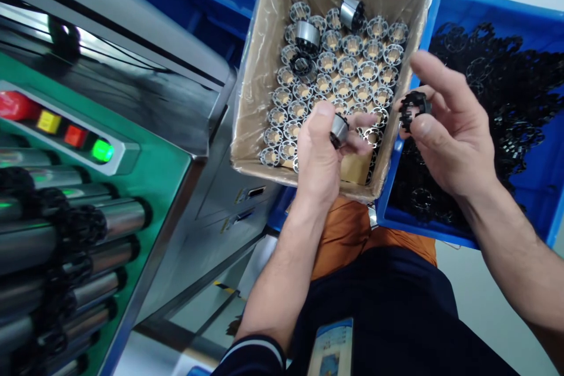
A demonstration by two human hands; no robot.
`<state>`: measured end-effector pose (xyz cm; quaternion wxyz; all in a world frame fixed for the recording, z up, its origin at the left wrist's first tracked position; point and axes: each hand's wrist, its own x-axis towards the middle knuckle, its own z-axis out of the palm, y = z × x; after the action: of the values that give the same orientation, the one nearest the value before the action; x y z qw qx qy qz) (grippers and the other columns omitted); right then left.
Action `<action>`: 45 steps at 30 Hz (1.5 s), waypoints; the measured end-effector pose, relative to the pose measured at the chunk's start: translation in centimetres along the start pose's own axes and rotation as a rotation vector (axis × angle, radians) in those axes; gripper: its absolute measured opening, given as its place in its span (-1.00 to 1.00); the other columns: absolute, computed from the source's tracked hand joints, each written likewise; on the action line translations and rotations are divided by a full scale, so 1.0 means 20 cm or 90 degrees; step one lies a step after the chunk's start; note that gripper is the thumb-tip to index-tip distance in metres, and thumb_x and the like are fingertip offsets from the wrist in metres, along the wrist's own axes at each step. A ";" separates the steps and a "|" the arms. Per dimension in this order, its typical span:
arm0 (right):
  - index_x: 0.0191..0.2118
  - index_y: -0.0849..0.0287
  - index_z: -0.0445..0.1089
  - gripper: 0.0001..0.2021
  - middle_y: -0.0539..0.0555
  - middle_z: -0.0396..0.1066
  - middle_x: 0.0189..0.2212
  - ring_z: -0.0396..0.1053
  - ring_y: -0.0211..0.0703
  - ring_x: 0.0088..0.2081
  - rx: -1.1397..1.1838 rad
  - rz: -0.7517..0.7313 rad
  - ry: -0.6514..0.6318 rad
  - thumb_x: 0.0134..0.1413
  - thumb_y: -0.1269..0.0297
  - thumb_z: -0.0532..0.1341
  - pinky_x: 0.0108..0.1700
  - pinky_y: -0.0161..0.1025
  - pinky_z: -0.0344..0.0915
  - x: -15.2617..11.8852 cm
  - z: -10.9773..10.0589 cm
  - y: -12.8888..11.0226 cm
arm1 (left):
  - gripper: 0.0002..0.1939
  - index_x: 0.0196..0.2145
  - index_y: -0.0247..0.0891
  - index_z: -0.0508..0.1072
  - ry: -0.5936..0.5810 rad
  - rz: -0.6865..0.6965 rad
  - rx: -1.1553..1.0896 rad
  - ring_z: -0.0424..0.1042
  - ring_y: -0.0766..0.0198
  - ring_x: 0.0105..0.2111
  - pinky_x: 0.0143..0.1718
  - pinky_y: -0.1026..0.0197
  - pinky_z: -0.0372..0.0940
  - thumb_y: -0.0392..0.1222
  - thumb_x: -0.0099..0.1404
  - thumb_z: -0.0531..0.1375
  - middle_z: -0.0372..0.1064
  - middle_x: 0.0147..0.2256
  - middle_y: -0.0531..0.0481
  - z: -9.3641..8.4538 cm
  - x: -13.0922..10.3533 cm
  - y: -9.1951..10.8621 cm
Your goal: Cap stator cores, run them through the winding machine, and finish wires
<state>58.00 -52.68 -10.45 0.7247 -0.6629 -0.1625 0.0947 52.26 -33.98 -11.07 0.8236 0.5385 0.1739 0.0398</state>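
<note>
Over the lower part of a plastic-lined cardboard box (249,100), my left hand (321,150) grips a small metal cylinder with a black end (339,130); its other fingers are spread. My right hand (458,129) pinches a black slotted ring (414,110) between thumb and fingers, above the box's right edge. Many slotted metal cores stand in rows inside the box. Lying on them are a silver cylinder with a black end (307,36), another tilted one (351,10) and a black ring (302,63).
A blue bin (544,188) full of black rings is at the right. On the left, a green machine panel (170,170) has lit buttons (102,150) and several metal cylinders. A phone (331,348) shows at the bottom, by the person's dark clothing.
</note>
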 end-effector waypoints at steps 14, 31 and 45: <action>-0.12 -0.12 0.63 -0.66 0.10 0.75 0.09 0.73 0.26 0.21 -0.026 -0.065 -0.034 0.20 -0.05 0.72 0.22 0.27 0.77 -0.03 0.06 0.03 | -0.53 0.00 -0.07 0.56 -0.113 -0.030 0.012 0.38 0.33 -0.46 -0.45 0.21 0.37 0.40 0.62 0.38 0.44 -0.21 0.04 0.01 -0.05 0.01; 0.27 -0.35 0.77 -0.53 0.09 0.63 0.09 0.61 0.15 0.15 -0.126 -0.120 -0.113 0.29 0.07 0.68 0.09 0.12 0.76 -0.02 0.00 0.05 | -0.60 0.10 0.01 0.63 -0.199 -0.012 -0.014 0.30 0.30 -0.47 -0.48 0.16 0.28 0.34 0.66 0.33 0.53 -0.20 0.00 -0.03 -0.02 -0.04; 0.32 -0.21 0.70 -0.58 0.10 0.65 0.04 0.61 0.11 0.01 -0.418 -0.176 0.089 0.42 0.08 0.54 0.15 0.18 0.71 0.11 -0.30 0.06 | -0.52 0.17 -0.13 0.53 -0.088 0.293 0.550 0.59 0.03 0.01 0.32 -0.08 0.51 0.08 0.50 0.56 0.60 0.04 -0.06 -0.11 0.36 0.11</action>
<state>62.29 -57.42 -11.84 0.4881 -0.8370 -0.2229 -0.1070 58.56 -29.23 -11.68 0.5044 0.8565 -0.0040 0.1095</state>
